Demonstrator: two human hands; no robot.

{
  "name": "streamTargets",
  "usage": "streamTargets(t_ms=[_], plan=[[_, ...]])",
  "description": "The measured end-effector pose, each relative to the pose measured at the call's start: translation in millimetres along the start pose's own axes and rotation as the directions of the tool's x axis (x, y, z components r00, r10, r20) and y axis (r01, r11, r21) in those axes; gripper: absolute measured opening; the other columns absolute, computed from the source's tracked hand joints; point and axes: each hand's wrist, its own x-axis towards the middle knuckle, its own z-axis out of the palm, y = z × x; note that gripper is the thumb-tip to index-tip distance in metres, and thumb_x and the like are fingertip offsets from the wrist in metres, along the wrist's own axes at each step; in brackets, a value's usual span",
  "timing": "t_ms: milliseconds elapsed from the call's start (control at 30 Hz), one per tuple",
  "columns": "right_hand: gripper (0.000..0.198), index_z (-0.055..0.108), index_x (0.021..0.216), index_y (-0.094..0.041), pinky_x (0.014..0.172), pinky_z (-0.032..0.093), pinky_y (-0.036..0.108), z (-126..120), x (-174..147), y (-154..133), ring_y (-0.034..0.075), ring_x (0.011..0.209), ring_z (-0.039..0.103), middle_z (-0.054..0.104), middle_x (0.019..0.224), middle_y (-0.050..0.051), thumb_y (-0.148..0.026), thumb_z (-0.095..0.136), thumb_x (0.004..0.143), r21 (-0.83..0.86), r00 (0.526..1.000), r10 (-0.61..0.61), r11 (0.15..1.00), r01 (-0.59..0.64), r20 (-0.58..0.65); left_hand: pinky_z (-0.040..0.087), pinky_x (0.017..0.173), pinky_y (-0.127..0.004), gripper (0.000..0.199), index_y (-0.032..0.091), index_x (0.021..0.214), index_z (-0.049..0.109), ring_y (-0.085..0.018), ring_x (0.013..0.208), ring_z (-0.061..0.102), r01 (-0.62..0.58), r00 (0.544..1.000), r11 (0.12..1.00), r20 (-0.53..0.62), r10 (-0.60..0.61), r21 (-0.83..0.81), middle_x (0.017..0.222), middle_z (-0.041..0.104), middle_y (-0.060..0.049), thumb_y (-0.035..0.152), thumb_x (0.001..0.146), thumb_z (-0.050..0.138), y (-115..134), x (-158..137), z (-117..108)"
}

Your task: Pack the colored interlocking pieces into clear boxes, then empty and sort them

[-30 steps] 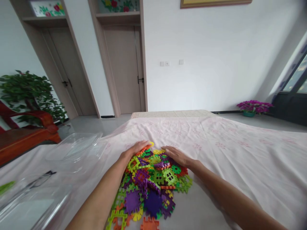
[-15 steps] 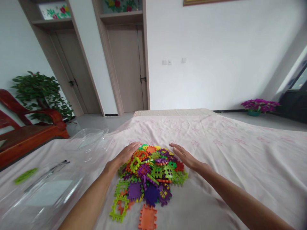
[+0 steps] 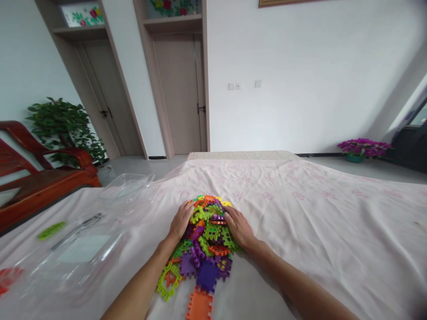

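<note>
A heap of colourful plastic interlocking building tiles [image 3: 212,232] lies on the cloth in front of me, in green, purple, orange and yellow. My left hand [image 3: 182,220] rests against the heap's left side, fingers stretched out. Against the right side lies my right hand [image 3: 238,226], its fingers extended over the tiles. Both palms face inward and press on the pile. At the near end, a dark purple tile [image 3: 207,274], a lime green frame tile [image 3: 168,281] and a flat orange tile [image 3: 199,304] stick out toward me. Tiles under my palms are hidden.
Clear plastic containers [image 3: 85,249] stand on the left of the pale flowered cloth [image 3: 300,231]. Beside them lie a green tile [image 3: 51,230] and a red piece [image 3: 8,279]. A wooden chair [image 3: 50,164] and a potted plant [image 3: 63,129] are farther left.
Both hands have moved inward onto the heap, the right one leftward and the left one against its side. The pile is now narrower. A red piece has come into view at far left.
</note>
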Motion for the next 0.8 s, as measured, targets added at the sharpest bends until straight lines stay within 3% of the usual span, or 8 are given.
streamTargets(t_ms=[200,367,600,800], plan=[[0.060,0.062,0.127,-0.023,0.113,0.035,0.046,-5,-5,2,0.026,0.128,0.050,0.061,0.133,0.008,-0.057,0.021,0.100,0.143,0.999,0.026,0.990,-0.021,-0.038,0.018,0.123,-0.038,0.056,0.018,0.129,0.060,-0.020,0.145,0.029,0.033,0.997,0.999,-0.068,-0.034,-0.020,0.141,0.054,-0.008,0.051,0.098,0.028,6,8,12],[0.058,0.055,0.135,-0.022,0.114,0.034,0.044,-26,-21,5,0.025,0.130,0.048,0.057,0.138,0.009,-0.057,0.024,0.100,0.108,0.999,-0.033,0.994,0.030,0.025,0.018,0.123,-0.037,0.060,0.016,0.133,0.056,-0.019,0.145,0.029,0.023,0.999,0.999,-0.045,-0.025,-0.032,0.145,0.050,-0.008,0.052,0.099,0.023,12,1,7],[0.057,0.049,0.142,-0.022,0.116,0.030,0.050,-66,-36,51,0.027,0.136,0.042,0.049,0.147,0.011,-0.053,0.028,0.100,-0.171,0.990,-0.055,0.982,0.077,0.129,0.015,0.124,-0.041,0.057,0.020,0.142,0.046,-0.020,0.149,0.021,-0.018,0.999,1.000,0.032,0.018,0.004,0.156,0.035,-0.008,0.055,0.099,0.031,11,-24,-16],[0.055,0.050,0.141,-0.021,0.116,0.025,0.050,-97,-26,117,0.028,0.141,0.037,0.045,0.150,0.011,-0.048,0.029,0.098,-0.506,0.989,0.150,0.854,-0.121,0.018,0.016,0.124,-0.039,0.058,0.021,0.141,0.047,-0.020,0.148,0.022,-0.027,0.999,0.999,0.041,0.026,0.036,0.155,0.036,-0.008,0.056,0.098,0.030,13,-24,-17]])
